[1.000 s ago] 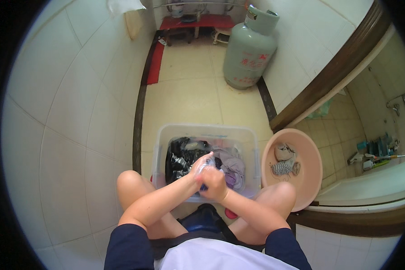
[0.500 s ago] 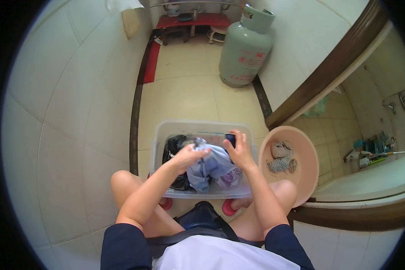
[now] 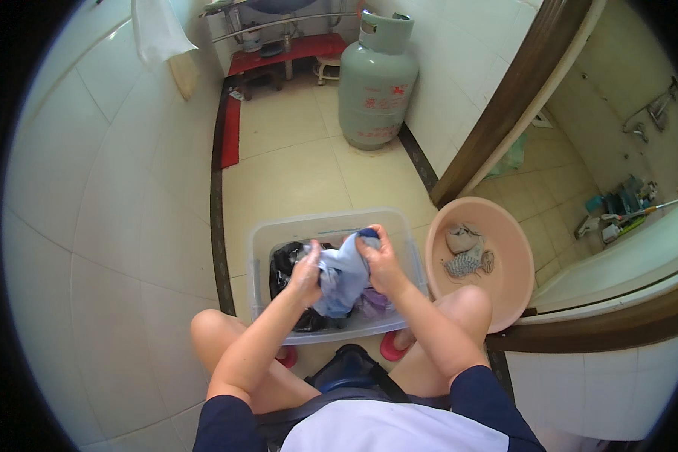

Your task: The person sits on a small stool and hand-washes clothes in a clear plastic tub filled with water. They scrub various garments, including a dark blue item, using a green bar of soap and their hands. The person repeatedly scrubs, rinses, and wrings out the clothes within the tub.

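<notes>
Above the clear plastic tub (image 3: 260, 226), between my knees, I hold a bunched light blue cloth (image 3: 341, 275) that looks like a garment. My left hand (image 3: 306, 277) is closed on its left side. At the upper right my right hand (image 3: 380, 260) grips it, with a dark blue patch showing by the fingers. Black bag-like material (image 3: 285, 267) lies under the cloth at the tub's left. Something purple (image 3: 374, 301) sits low in the tub, below my right hand. The cloth hides the tub's middle.
A peach basin (image 3: 516, 279) holding a few small cloth items stands right of the tub. A green gas cylinder (image 3: 377, 83) stands against the wall further off. A red-covered low bench (image 3: 301, 49) is at the far end; a brown door frame (image 3: 497, 120) lies to the right.
My right hand has closed on the light blue cloth's right end, where its fingers were spread around something dark blue. The cloth is lifted and drawn between both hands. The view has shifted slightly.
</notes>
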`<state>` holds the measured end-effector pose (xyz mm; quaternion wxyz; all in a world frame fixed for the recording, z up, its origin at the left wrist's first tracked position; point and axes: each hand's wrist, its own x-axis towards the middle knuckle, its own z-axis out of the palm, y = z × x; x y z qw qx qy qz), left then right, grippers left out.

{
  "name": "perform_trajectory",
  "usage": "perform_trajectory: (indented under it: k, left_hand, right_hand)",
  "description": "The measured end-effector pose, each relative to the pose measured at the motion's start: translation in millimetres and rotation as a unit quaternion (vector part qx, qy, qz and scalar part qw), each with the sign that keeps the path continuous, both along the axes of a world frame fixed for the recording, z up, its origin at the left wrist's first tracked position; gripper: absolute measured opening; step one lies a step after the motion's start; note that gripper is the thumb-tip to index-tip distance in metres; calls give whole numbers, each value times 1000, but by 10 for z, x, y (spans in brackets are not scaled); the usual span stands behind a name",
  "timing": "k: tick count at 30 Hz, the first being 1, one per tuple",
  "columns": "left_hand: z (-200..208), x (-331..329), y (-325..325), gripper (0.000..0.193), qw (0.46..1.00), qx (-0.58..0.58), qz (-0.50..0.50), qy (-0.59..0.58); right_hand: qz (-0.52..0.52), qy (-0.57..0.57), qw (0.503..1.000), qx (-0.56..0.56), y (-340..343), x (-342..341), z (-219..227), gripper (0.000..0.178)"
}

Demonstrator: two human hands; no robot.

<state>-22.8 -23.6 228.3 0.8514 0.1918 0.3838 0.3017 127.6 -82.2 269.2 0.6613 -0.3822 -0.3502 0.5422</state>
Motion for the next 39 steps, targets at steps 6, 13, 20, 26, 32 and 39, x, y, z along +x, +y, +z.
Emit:
perform_trajectory:
  k: [6,13,20,26,32,39]
  left_hand:
    - [-18,178,-199,29,947,-106,-73,-293]
    - [71,188,-249,43,983,-138,7,-124]
    - [-92,165,-286,27,987,-146,31,56]
    - [-75,96,-175,33,988,-84,-27,-129]
    - [341,79,-138,35,998,-44,-33,-1]
    - [645,-99,44,45,979,158,15,129]
  right_hand:
    - [-8,-529,757,383,-161,-450,105,23]
    - [-169,-519,812,208,16,-333,-91,18]
    - [-207,-492,839,106,18,-359,-22,23]
    - [-117,-481,807,321,-53,-405,-77,19]
    - [-117,-355,928,-5,152,-90,-285,19]
    - [291,-411,864,1,212,320,-298,38]
